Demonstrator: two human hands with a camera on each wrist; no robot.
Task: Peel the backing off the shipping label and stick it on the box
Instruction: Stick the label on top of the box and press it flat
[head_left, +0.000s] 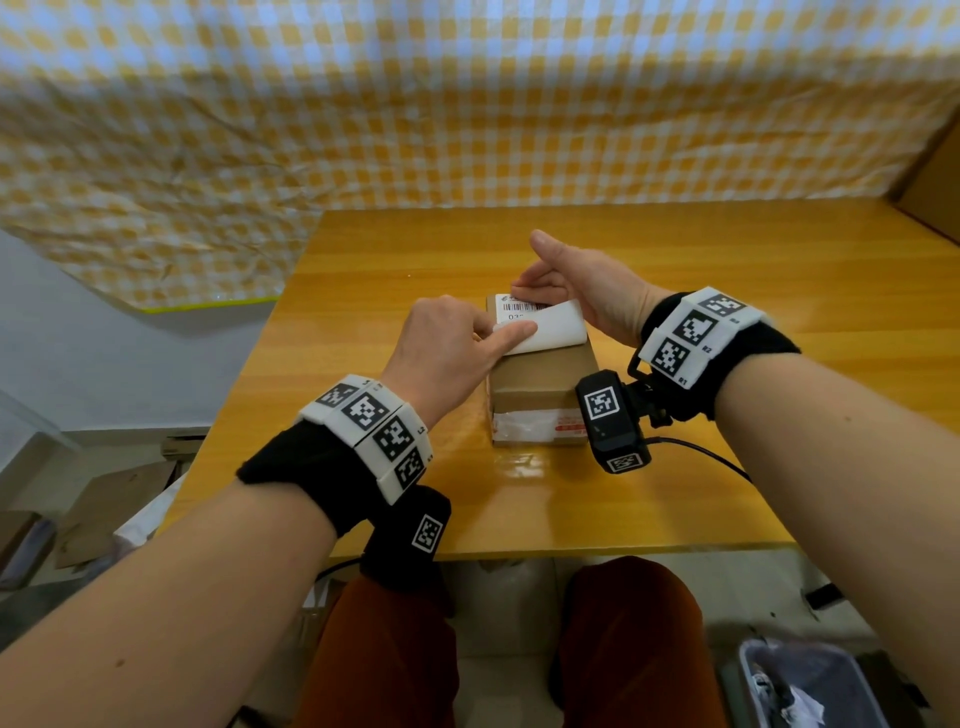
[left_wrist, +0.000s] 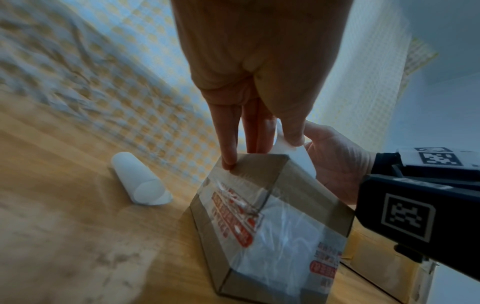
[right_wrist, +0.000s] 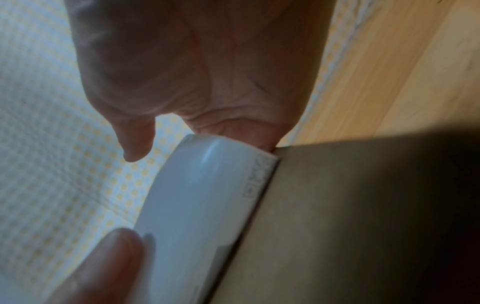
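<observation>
Head view: box (head_left: 540, 382) on wooden table (head_left: 727, 312), shipping label (head_left: 545, 327) on box top, far end stuck, near part curled up. Left hand (head_left: 447, 348) index straight on the curl, right hand (head_left: 576, 291) fingers flat on label's far end, thumb up. Left wrist: left fingers (left_wrist: 228, 144) straight, together, tips on box edge; backing roll (left_wrist: 141, 179) left of box. Right wrist: label (right_wrist: 202, 185) arcs off box (right_wrist: 350, 216), right thumb (right_wrist: 135, 142) apart from it
</observation>
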